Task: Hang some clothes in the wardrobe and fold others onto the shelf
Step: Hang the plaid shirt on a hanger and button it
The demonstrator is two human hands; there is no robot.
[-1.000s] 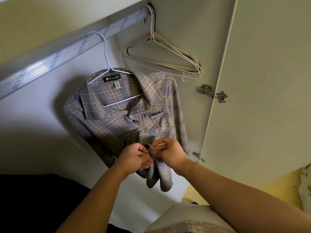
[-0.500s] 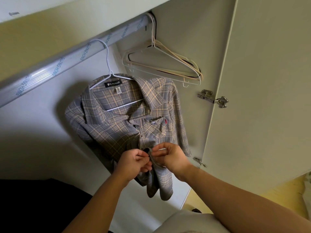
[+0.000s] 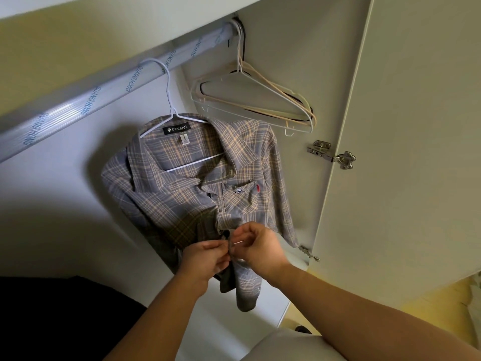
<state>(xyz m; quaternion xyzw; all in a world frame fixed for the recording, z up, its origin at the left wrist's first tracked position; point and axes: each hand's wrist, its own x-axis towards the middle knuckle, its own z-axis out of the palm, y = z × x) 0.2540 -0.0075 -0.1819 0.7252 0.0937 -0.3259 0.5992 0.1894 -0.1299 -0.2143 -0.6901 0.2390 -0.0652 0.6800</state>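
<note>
A grey and tan plaid shirt [image 3: 182, 194] hangs on a white wire hanger [image 3: 169, 100] from the wardrobe rail [image 3: 86, 100]. Its collar with a black label faces me. My left hand [image 3: 205, 259] pinches the left front edge of the shirt at mid-height. Facing it, my right hand [image 3: 257, 246] pinches the right front edge. The fingertips of both hands meet at the placket around a dark button. The lower shirt tail hangs below my hands.
Several empty hangers [image 3: 260, 100], white, beige and black, hang at the rail's right end against the side wall. The open wardrobe door [image 3: 403, 152] stands on the right with two metal hinges [image 3: 330, 155]. A dark mass [image 3: 52, 321] lies at the bottom left.
My view has tilted so the shirt and rail sit lower in the frame. Both hands stay pinched together at the shirt's front, shifting only slightly.
</note>
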